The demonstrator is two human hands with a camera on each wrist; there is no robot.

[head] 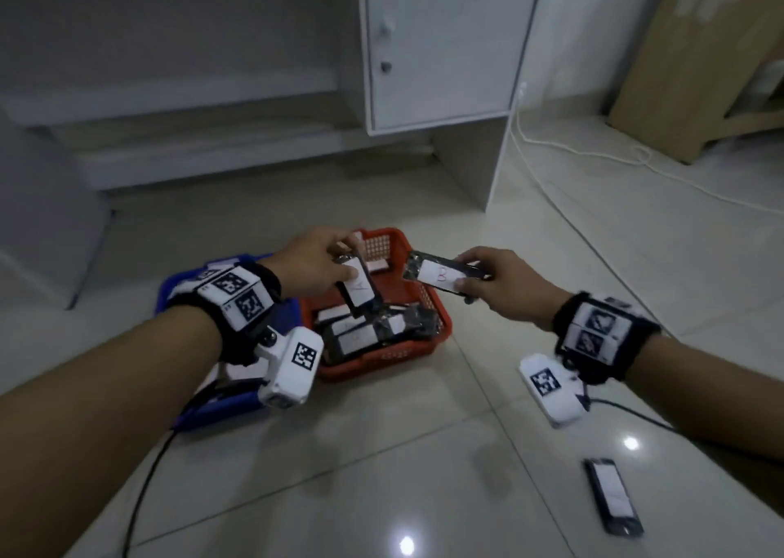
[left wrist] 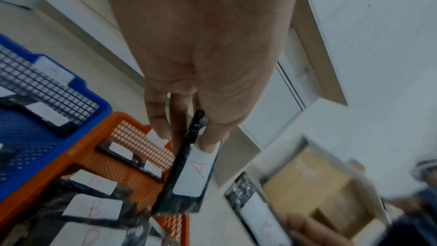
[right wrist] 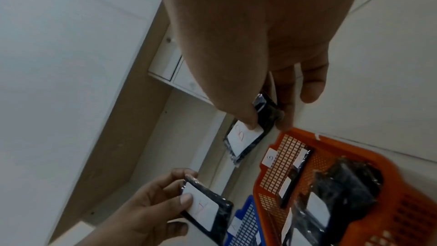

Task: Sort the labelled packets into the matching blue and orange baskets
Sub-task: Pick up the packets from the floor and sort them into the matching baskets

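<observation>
My left hand pinches a black packet with a white label marked A above the orange basket. My right hand pinches another black packet labelled B just over the orange basket's far right corner. Several labelled packets, some marked B, lie in the orange basket. The blue basket sits left of it, mostly hidden under my left wrist, with labelled packets inside.
One more black packet with a white label lies on the tiled floor at the lower right. A white cabinet stands behind the baskets, a white cable runs across the floor to its right, and cardboard leans at the far right.
</observation>
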